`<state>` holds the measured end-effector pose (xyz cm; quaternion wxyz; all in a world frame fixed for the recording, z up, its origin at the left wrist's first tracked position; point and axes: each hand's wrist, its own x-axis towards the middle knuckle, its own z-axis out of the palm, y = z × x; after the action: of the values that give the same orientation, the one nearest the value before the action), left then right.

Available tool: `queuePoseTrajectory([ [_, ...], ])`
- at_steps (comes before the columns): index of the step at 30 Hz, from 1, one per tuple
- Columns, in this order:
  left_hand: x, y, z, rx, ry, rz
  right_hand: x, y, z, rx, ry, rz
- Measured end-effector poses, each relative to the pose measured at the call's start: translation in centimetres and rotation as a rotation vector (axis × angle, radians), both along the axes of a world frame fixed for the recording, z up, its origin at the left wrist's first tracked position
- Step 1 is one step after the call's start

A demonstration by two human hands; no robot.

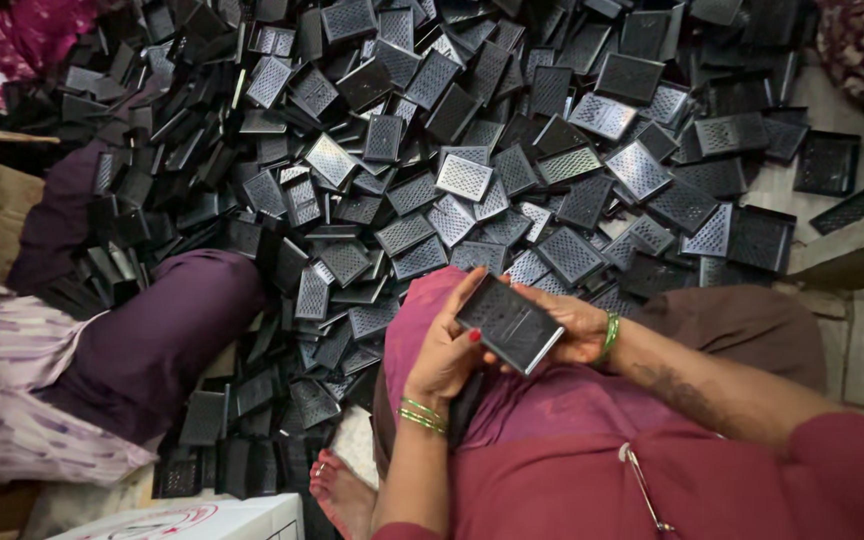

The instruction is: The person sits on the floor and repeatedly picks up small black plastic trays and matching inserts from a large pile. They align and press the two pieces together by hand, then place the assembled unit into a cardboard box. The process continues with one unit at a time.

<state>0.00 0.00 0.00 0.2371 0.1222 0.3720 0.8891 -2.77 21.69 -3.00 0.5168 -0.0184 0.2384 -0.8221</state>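
A flat black rectangular plastic tray (509, 322) with a dotted grid face sits tilted over my lap, held by both hands. My left hand (444, 352) grips its near left edge, thumb on top, with green bangles at the wrist. My right hand (574, 325) holds the right side from beneath, fingers along the far edge. My knee in magenta cloth (414, 312) lies just below the tray.
A large heap of black perforated trays (472, 150) covers the floor ahead. Another person sits at left, knee in dark purple cloth (167, 335). A bare foot (342, 495) shows near the bottom. A white box (192, 520) lies at bottom left, a stone ledge (852, 255) at right.
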Motion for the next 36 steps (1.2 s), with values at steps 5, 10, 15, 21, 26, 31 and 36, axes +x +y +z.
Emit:
queuePoseTrajectory([
  [5,-0.3,-0.4,-1.9,0.017,-0.038,-0.033,-0.1,0.1,-2.4,0.115,-0.024,-0.091],
  [10,-1.2,0.1,-4.4,0.009,-0.066,0.083,-2.2,0.6,-8.1,0.366,0.476,-0.356],
  [15,-1.4,-0.5,-6.5,0.114,-0.272,0.176,-7.5,4.8,-11.6,1.692,1.238,-0.490],
  [21,-1.7,-0.5,-7.1,0.043,-0.282,0.194,-8.1,6.7,-13.1,2.050,1.389,-0.155],
  [26,-2.0,-0.3,-7.0,0.018,-0.262,0.212,-6.4,5.5,-13.1,2.158,1.505,-0.142],
  [31,-1.9,0.2,-6.9,-0.074,-0.251,0.244,-5.8,4.7,-12.4,2.155,1.381,-0.024],
  [36,-1.7,0.0,-6.9,-0.046,-0.276,0.231,-5.8,4.4,-13.4,1.991,1.704,-0.360],
])
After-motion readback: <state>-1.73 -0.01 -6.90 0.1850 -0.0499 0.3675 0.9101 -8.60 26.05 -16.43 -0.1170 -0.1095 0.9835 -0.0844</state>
